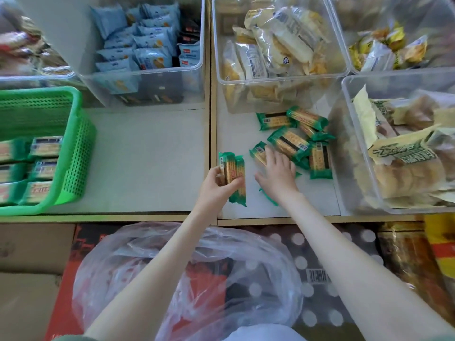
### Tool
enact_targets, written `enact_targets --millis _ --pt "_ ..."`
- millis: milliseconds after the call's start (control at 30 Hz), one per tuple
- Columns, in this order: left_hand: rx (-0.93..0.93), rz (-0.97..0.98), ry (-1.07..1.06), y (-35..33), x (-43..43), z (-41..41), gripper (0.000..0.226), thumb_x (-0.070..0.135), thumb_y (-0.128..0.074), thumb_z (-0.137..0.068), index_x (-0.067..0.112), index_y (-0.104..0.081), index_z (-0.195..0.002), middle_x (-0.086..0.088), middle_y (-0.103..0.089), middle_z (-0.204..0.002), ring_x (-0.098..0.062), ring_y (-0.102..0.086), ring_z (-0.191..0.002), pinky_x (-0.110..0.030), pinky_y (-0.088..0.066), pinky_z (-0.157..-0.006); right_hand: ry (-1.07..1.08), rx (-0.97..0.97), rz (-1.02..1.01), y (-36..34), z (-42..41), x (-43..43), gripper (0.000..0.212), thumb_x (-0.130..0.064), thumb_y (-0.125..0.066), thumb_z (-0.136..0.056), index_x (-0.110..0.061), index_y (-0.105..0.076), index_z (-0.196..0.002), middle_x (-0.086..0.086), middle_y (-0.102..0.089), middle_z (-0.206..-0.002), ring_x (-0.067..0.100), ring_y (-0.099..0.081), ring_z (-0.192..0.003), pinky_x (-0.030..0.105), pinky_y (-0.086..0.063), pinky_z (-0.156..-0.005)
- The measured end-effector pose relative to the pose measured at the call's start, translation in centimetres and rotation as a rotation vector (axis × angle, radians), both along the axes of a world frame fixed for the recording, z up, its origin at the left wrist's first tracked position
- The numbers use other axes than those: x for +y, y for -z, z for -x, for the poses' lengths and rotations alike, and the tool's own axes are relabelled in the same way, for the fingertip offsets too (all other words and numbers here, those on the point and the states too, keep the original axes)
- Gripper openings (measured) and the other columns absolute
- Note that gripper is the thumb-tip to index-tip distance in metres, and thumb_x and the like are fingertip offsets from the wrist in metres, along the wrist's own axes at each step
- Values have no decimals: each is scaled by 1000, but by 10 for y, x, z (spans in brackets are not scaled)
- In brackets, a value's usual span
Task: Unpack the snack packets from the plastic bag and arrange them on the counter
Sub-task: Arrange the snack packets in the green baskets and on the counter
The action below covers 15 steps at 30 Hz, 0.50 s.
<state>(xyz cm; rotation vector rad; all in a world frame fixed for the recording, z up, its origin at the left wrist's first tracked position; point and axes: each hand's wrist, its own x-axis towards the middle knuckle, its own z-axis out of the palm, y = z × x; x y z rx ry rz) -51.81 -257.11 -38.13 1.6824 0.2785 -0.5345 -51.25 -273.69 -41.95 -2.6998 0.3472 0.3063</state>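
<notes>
L hand grips stacked green-wrapped cracker packets; R hand, fingers spread, rests on loose green packets just ahead on pale surface.

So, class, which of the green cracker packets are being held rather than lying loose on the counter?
The bundle gripped by the left hand; the loose packets lie scattered by the right hand.

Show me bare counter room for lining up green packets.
Widest bare patch: counter between the green basket and left hand, in front of the blue-packet bin. Crowded: loose green packets by the right hand.
</notes>
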Motion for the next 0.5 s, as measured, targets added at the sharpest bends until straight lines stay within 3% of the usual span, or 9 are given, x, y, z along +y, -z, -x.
enact_targets --millis 100,200,333,500 --pt "39 -6 -23 4 5 -1 36 18 -68 -88 9 -50 -118 -7 -64 -104 -9 -63 -86 -14 -54 -65 6 -13 142 3 -12 7 65 -28 -49 -96 -10 -17 -150 14 -35 -147 32 -30 -130 41 -24 -103" --pt "69 -11 -14 4 4 0 35 19 -67 -89 13 -46 -117 -2 -62 -102 -6 -61 -87 -15 -51 -63 139 63 102 -5 -9 8 75 -29 -59 -90 -9 -16 -148 15 -38 -143 32 -31 -127 40 -26 -101" --pt "83 -25 -4 6 -5 3 36 24 -69 -88 17 -46 -114 3 -62 -99 -3 -60 -87 -15 -50 -63 298 -54 119 -17 22 5 79 -39 -66 -82 -3 -27 -141 16 -40 -135 32 -37 -121 38 -32 -100" --pt "56 -58 9 7 -14 11 35 27 -71 -87 18 -48 -112 4 -63 -98 -3 -61 -86 -17 -50 -68 352 213 92 -7 45 15 85 -48 -51 -91 -12 -2 -150 20 -21 -145 36 -32 -126 43 -39 -97"
